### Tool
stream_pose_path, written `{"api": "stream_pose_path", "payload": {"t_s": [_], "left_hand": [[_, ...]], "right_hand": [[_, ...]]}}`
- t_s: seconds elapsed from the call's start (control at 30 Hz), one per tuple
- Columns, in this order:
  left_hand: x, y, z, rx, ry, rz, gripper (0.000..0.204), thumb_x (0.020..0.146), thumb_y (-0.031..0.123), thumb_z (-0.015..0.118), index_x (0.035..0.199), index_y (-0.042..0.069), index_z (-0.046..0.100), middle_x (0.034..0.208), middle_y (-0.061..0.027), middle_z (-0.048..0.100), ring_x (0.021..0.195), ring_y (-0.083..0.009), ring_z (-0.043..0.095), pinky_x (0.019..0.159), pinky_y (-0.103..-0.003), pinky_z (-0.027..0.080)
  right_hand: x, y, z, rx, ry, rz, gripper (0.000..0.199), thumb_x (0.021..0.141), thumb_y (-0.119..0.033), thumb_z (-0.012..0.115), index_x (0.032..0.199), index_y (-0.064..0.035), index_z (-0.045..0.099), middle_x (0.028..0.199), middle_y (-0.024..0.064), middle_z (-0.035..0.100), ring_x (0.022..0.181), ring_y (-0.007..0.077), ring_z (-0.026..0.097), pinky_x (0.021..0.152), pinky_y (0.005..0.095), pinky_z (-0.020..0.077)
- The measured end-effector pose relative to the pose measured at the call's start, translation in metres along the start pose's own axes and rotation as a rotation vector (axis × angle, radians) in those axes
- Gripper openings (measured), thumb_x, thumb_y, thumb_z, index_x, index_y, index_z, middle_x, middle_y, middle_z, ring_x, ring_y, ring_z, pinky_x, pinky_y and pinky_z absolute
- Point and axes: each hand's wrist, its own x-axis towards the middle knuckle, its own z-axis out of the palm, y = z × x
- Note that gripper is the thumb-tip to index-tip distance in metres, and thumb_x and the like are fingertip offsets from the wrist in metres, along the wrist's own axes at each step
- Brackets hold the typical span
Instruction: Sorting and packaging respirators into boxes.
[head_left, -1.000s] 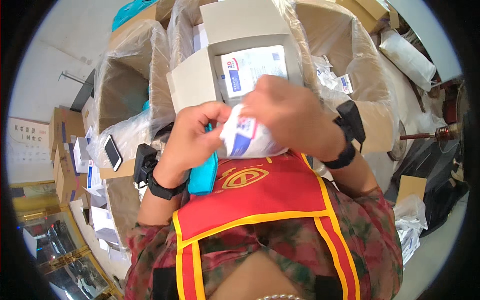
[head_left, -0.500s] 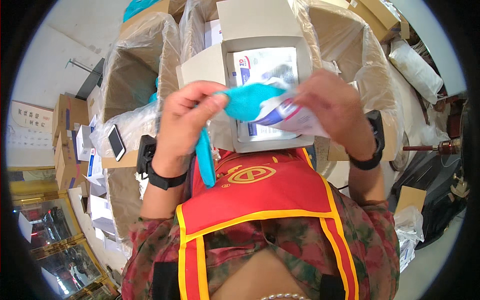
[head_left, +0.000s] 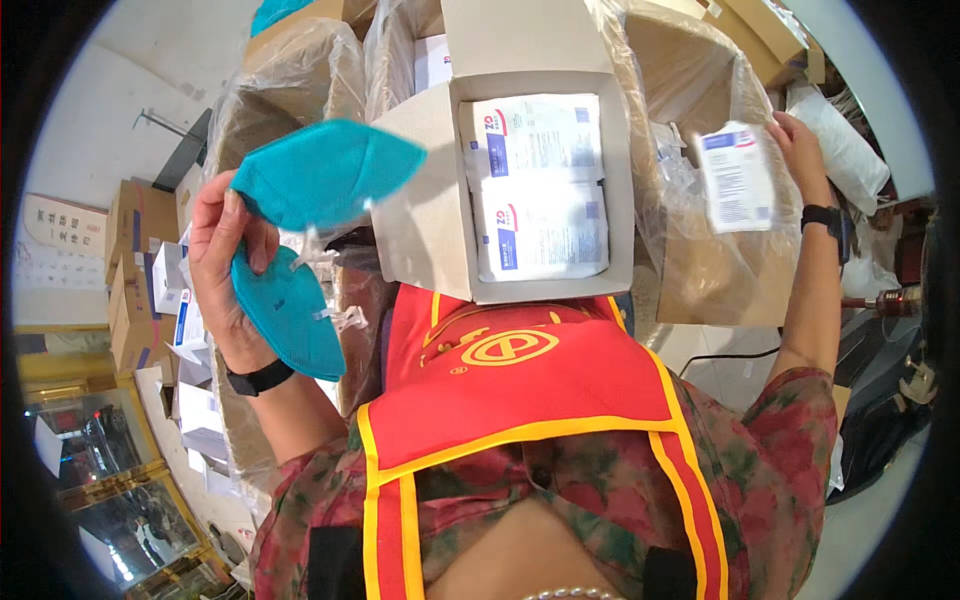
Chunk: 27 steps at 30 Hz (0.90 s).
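1. The left hand, at nine o'clock, is closed around two teal folded masks; the upper one fans out toward eleven o'clock, the lower one hangs below the palm with its pale ear loops dangling. The grip looks meant to keep the bare masks apart from the packaging.

2. The right hand, out at two o'clock, pinches an empty-looking white wrapper with blue print, held over a plastic-lined brown carton, probably where wrappers are collected.

3. Between the hands, at twelve o'clock, an open white box rests against the person's red and yellow vest; inside lie flat white packets with blue print, stacked so each can be lifted out in turn.

4. Further plastic-lined cartons stand from ten to one o'clock, and small white boxes pile up near eight o'clock.

5. Half a second ago both hands met in front of the box, drawing the teal mask out of its wrapper. Now they are well apart: the masks have gone left, the wrapper right, and the box's packets show fully.
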Motion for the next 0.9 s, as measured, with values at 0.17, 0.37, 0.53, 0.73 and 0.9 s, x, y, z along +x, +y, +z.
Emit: {"api": "stream_pose_path", "payload": {"t_s": [0.17,0.37,0.53,0.73,0.9], "left_hand": [[-0.015,-0.004,0.014,0.043,0.068,-0.016,0.026,0.096,0.027,0.055,0.081,0.006,0.052,0.071,-0.0039,0.050,0.053,-0.0075,0.039,0.049,-0.020,0.030],[-0.008,-0.032,0.038,-0.149,-0.006,-0.055,0.048,0.101,0.037,0.044,0.062,0.011,0.034,0.062,-0.0034,0.038,0.062,-0.0133,0.038,0.062,-0.026,0.031],[-0.007,-0.045,0.040,-0.156,0.006,-0.029,0.053,0.100,0.040,0.044,0.056,0.011,0.037,0.056,-0.0045,0.038,0.058,-0.0139,0.042,0.057,-0.024,0.031],[-0.009,-0.071,0.031,0.232,-0.159,-0.326,0.025,0.093,0.023,0.059,0.075,0.006,0.051,0.065,0.0007,0.046,0.068,-0.0066,0.047,0.064,-0.021,0.040],[-0.018,-0.093,0.069,0.527,-0.514,-0.111,0.014,0.084,0.011,0.068,0.096,0.004,0.065,0.076,0.0021,0.055,0.075,-0.0057,0.050,0.067,-0.020,0.039]], "right_hand": [[-0.036,-0.164,0.034,0.214,-0.134,-0.264,0.029,0.089,-0.024,0.060,0.106,-0.0013,0.064,0.101,0.0152,0.066,0.093,0.0287,0.064,0.081,0.0349,0.0490],[-0.093,-0.293,0.114,0.231,-0.503,-0.744,0.023,0.077,-0.017,0.069,0.092,-0.0012,0.061,0.092,0.0140,0.062,0.089,0.0322,0.059,0.076,0.0403,0.0480],[-0.115,-0.296,0.161,0.162,-0.319,-0.839,0.022,0.072,-0.012,0.071,0.083,-0.0040,0.054,0.081,0.0139,0.055,0.082,0.0351,0.056,0.070,0.0422,0.0467],[-0.123,-0.305,0.130,0.210,-0.383,-0.738,0.021,0.074,-0.007,0.068,0.087,-0.0039,0.052,0.085,0.0137,0.056,0.083,0.0334,0.057,0.071,0.0405,0.0463],[-0.120,-0.324,0.077,0.570,-0.539,-0.495,0.017,0.081,-0.006,0.063,0.096,-0.0033,0.055,0.088,0.0126,0.057,0.082,0.0328,0.056,0.074,0.0367,0.0456]]}}
